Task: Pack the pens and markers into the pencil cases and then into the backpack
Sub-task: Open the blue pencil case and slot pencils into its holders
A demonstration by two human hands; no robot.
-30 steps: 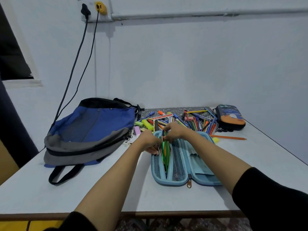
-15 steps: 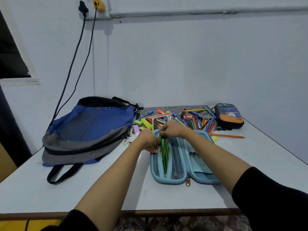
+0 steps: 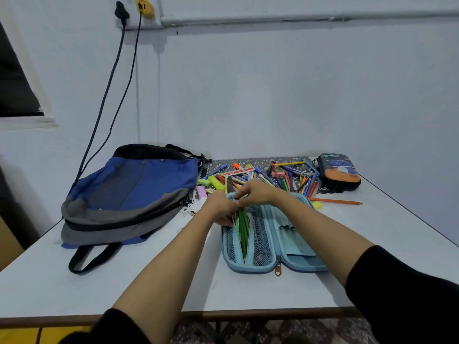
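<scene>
Evidently spread the light-blue pencil case [image 3: 270, 268] flat toward the front edge of the table [image 3: 149, 281], right of centre, with its mesh pocket facing up to take things lengthwise. Gripped the case's far left rim with the left hand [image 3: 219, 206], fingers curled round the edge, probably to hold the pocket's mouth apart and stop the case sliding. Brought the right hand [image 3: 255, 193] over that same far end, fingers bunched close together and pinching the tops of the green pencils [image 3: 244, 227] lying in the pocket, seemingly to seat them deeper; could not tell how many sat in the pinch, with the tips hidden behind the knuckles. Left the loose pens and markers [image 3: 260, 175] heaped on the patterned mat [image 3: 248, 162] at the back edge, just beyond both hands, within easy reach for another handful. Parked the dark pencil case [image 3: 339, 173], closed, toward the back right corner, and laid the blue backpack [image 3: 129, 192] flat along the left side, presumably awaiting the filled cases.
</scene>
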